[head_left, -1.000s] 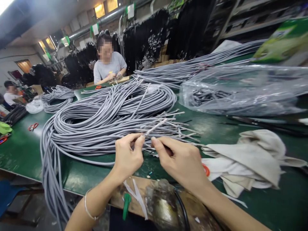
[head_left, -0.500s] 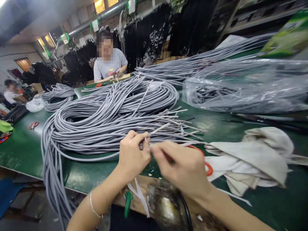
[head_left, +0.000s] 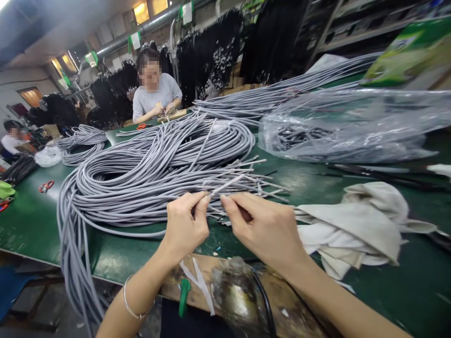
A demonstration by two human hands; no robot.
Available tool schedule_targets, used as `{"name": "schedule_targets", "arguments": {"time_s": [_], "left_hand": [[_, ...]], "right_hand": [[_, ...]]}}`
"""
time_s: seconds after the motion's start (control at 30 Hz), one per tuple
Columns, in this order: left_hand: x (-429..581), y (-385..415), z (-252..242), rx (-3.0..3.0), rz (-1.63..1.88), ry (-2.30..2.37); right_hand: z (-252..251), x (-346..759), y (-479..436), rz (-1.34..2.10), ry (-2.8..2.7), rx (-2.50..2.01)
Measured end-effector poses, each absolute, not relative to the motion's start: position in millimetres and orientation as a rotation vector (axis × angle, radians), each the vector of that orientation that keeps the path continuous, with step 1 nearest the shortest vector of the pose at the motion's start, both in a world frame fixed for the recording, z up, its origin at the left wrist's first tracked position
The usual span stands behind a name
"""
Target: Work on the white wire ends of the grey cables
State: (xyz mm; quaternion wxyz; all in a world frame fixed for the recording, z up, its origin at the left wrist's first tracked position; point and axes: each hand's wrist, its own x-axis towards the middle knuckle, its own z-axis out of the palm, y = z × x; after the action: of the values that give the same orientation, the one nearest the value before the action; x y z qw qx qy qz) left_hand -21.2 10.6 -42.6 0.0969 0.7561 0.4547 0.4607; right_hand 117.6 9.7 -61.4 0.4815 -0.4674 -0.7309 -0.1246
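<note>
My left hand (head_left: pixel 186 218) is closed in a pinch in front of the cut ends of a pile of grey cables (head_left: pixel 116 199). A pale, thin cable end (head_left: pixel 229 184) slants up and right from its fingertips; whether it is gripped or lies behind them I cannot tell. My right hand (head_left: pixel 264 225) pinches thumb against forefinger a little to the right, its fingertips apart from the left ones. What sits in either pinch is too small to make out. Below both hands are a wooden board (head_left: pixel 202 263) with white strips (head_left: pixel 200 281), a green clip-like piece (head_left: pixel 183 296) and a cloudy, glossy lump (head_left: pixel 239 295).
A crumpled off-white cloth (head_left: pixel 362 220) lies right of my right hand. Behind it rests a clear plastic bag (head_left: pixel 352 126) with dark pieces. Red-handled scissors (head_left: pixel 45 186) lie on the green table (head_left: pixel 31 220) at left. Across the table sits a person (head_left: pixel 157 96), hands at work.
My hands have drawn slightly apart, and the right fingertips have turned upward. The red handle seen behind my right hand is out of sight. The whole view has shifted a little.
</note>
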Motion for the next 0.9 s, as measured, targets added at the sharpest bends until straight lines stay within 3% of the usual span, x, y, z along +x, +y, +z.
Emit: {"name": "schedule_targets", "arguments": {"time_s": [0.5, 0.7, 0.9], "left_hand": [[-14.6, 3.0, -57.1, 2.723, 1.428, 1.515], [-22.4, 22.1, -52.6, 2.276, 1.056, 1.683], [-26.1, 23.8, -41.6, 1.881, 1.171, 1.305]], "right_hand": [[-50.9, 113.3, 2.1, -0.158, -1.741, -0.993], [-47.4, 106.0, -16.8, -0.255, -1.856, -0.654], [-56.8, 113.2, 6.8, -0.119, -1.765, -1.106]]}}
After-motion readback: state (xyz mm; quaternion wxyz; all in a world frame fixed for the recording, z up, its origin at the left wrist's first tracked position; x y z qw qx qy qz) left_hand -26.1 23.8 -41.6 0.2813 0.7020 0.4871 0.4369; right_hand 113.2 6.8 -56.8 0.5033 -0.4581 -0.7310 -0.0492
